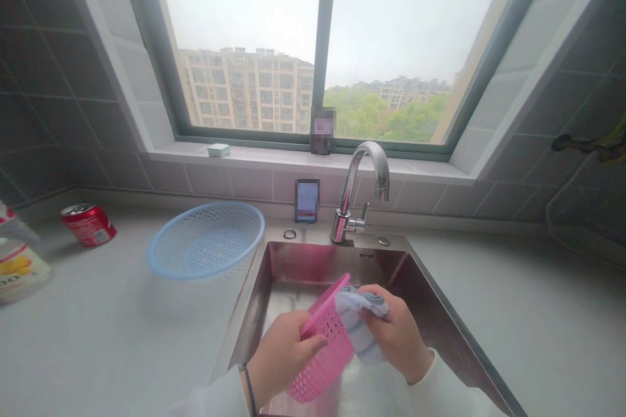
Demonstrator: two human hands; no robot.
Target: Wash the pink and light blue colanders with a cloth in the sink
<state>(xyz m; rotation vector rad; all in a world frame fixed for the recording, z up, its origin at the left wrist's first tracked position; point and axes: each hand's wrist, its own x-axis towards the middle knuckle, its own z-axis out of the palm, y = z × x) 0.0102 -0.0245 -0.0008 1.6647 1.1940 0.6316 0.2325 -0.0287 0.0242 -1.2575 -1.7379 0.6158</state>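
A pink perforated plastic basket [327,355] is tilted over the sink [313,260], its open side turned up and to the left. My left hand [286,352] grips it by the near side, thumb on the outer wall and the other fingers out of sight. Bunched in my right hand [398,332] is a white and grey cloth [360,322], pressed against the basket's right side near the rim. Part of the cloth hangs down below my fingers.
A chrome faucet [364,182] rises behind the sink. On the left counter stand a blue mesh basket [208,244], a red can [89,225] and a clear bottle with a fruit label [22,267]. A small pale box [218,150] sits on the windowsill.
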